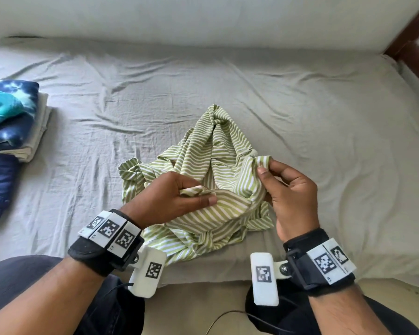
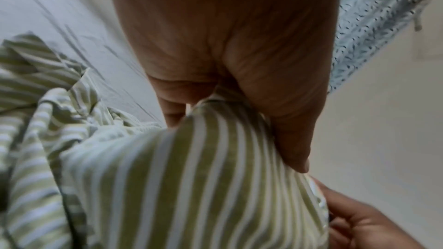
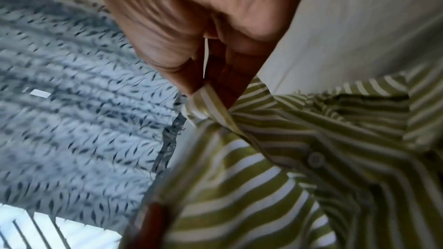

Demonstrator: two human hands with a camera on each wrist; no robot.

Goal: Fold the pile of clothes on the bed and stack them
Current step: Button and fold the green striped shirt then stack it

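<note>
Both hands pinch the crumpled green-and-white striped cotton shirt [image 1: 211,180]: my left hand [image 1: 169,199] and right hand [image 1: 292,189] hold edges, bulk bunched beyond them.

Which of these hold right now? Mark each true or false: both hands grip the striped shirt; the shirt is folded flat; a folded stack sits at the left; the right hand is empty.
1. Both the left hand and the right hand grip the striped shirt. True.
2. The shirt is folded flat. False: it lies crumpled on the bed.
3. A folded stack sits at the left. True.
4. The right hand is empty. False: it pinches a shirt edge.
</note>
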